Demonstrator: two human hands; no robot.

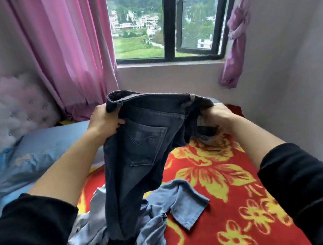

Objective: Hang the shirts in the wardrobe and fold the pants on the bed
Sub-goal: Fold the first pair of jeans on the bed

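Note:
A pair of dark blue jeans (pixel 139 150) hangs in the air over the bed, back pocket toward me. My left hand (pixel 104 121) grips the waistband at its left end. My right hand (pixel 219 119) grips the waistband's right side, fingers curled into the cloth. The legs drop down onto a heap of light blue denim clothes (pixel 160 210) lying on the red blanket with yellow flowers (pixel 233 184).
A light blue pillow (pixel 31 162) lies at the left, before a white tufted headboard (pixel 6 110). Pink curtains (pixel 73 51) and a window (pixel 168 22) stand behind the bed. A grey wall (pixel 300 67) runs along the right side.

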